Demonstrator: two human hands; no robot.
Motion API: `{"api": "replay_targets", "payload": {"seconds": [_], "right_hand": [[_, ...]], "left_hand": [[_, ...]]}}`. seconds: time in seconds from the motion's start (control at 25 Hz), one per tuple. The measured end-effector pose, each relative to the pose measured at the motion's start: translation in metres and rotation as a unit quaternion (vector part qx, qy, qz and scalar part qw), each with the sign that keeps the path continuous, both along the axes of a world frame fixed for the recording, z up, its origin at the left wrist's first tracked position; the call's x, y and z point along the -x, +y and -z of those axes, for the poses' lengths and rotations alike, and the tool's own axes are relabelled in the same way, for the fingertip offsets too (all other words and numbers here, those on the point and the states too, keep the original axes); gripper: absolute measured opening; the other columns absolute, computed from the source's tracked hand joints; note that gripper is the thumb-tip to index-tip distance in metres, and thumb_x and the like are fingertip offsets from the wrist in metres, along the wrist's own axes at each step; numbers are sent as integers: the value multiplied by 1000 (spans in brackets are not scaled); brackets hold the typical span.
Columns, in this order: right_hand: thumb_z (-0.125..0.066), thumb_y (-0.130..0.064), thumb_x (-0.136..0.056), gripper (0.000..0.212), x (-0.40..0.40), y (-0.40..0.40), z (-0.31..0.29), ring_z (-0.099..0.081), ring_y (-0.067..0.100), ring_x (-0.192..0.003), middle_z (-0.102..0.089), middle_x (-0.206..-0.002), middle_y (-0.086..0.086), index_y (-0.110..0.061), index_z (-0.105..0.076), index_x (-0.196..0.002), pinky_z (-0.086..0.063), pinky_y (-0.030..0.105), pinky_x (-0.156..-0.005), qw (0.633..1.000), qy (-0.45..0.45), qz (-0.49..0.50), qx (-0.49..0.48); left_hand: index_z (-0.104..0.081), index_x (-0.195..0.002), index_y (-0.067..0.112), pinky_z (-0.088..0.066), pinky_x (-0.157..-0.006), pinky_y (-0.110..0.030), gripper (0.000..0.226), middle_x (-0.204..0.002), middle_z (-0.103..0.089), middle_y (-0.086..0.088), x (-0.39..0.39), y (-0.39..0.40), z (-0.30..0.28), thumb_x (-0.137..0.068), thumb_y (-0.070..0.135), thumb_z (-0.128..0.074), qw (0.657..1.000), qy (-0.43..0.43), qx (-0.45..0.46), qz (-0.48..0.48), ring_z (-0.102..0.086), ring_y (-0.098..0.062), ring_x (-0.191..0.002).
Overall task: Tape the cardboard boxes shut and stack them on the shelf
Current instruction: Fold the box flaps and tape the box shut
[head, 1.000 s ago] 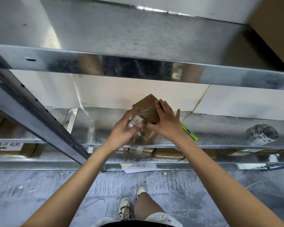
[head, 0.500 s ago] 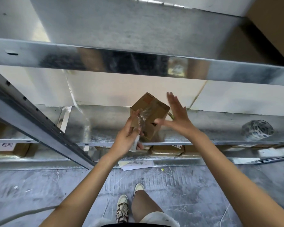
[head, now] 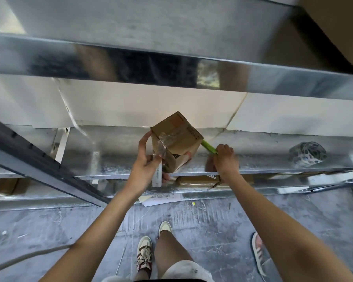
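We see the fingers [head: 144, 142] of the left hand [head: 146, 169] curled about the near corner of a small cardboard box [head: 176, 139], the thumb raised along its left face and fingertips showing under its far lower edge, so that the box is held tilted on one corner above the metal shelf [head: 253, 157]. A strip of clear tape [head: 164, 142] lies crumpled across the top seam and down the near face, and a white strip [head: 157, 176], seemingly its loose end or backing, hangs beside the palm; whether the hand pinches it we cannot tell. The fingers of the right hand [head: 225, 159] are closed around the near end of a green tool [head: 208, 147], probably a cutter, which lies on the shelf just behind the box. Farther right on the same shelf sits a tape roll [head: 307, 153], well apart from both hands; flat cardboard and papers [head: 161, 198] lie on lower levels and the floor. We judge the step in hand to be taping: the strip is laid but not yet severed or smoothed. The next move, in our judgement, calls for bringing the cutter to the hanging tape while the left hand steadies the box, then pressing the tape flat before the box is set down on the shelf.
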State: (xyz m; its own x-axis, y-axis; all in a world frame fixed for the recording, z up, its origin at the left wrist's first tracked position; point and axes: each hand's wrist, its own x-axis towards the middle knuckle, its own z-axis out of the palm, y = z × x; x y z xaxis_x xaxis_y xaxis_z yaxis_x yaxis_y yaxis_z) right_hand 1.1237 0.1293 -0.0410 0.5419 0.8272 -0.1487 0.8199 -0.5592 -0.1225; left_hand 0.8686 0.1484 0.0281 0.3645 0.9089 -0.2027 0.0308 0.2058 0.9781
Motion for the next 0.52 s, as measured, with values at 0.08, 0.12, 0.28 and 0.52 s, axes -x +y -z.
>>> {"api": "replay_targets", "payload": {"seconds": [0.08,0.12,0.28,0.52], "right_hand": [[-39,-2,-94,9,11,-4,-23,-59,35,-83,-58,-94,18,-2,-43,-102,-49,45,-62,987,111,60,-99],[-40,-3,-95,5,23,-10,-40,-57,31,-71,-56,-84,15,-4,-40,-99,-45,42,-55,966,172,75,-179],[-48,-16,-97,21,110,-27,-117,-53,12,-62,-58,-87,-1,-11,-49,-118,-40,22,-53,912,179,-152,-335],[-44,-29,-99,40,124,-7,-105,-58,32,-103,-54,-123,9,-11,-44,-135,-45,36,-67,970,45,-201,-128]], "left_hand": [[-18,-139,34,-48,-47,-13,58,-80,-66,-9,-4,-2,-3,-97,5,-47,1000,-11,8,0,-65,-11,-49],[-17,-140,33,-50,-48,-16,60,-85,-66,-14,-7,-2,-1,-97,4,-47,1000,-26,16,3,-65,-14,-49],[-24,-131,29,-54,-51,-32,48,-79,-62,-18,-15,-7,11,-97,5,-48,999,-25,4,-19,-63,-19,-52],[-58,-90,21,-46,-69,-24,17,-82,-66,-1,-10,-10,23,-91,5,-51,997,67,17,-31,-62,-11,-75]]}}
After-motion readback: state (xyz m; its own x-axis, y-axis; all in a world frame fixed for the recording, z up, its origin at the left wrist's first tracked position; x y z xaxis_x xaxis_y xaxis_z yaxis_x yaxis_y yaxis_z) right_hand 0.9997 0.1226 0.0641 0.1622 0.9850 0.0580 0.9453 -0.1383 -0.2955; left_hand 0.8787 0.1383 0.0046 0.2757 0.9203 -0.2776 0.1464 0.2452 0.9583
